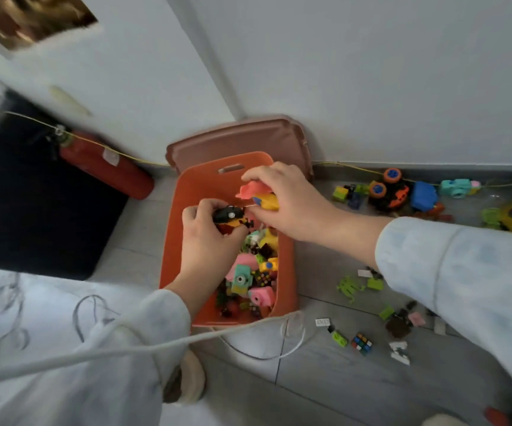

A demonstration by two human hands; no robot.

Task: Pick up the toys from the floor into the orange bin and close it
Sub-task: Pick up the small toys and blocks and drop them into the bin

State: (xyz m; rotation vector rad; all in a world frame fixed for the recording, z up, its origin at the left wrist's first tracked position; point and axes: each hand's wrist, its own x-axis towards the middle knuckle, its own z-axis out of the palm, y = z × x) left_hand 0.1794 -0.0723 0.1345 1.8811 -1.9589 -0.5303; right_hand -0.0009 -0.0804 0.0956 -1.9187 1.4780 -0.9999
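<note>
Dropping toys in is the step in hand: both hands are over the open bin (199, 186), which stands part full on the floor in the wall's corner; the left hand (205, 238) is curled round a black toy (228, 215), the right hand (291, 201) pinches a pink-and-yellow toy (257, 193), the two close but not touching. Next, I judge, both grips must loosen so the toys fall inside; then a reach right for the floor toys (truck (388, 192), frog (350, 285), cube (361, 343)), with the lid (233, 139), leaning on the wall behind, going on last. The right sleeve hides some floor toys; those at far right are cut off; small bricks are too blurred to sort.
</note>
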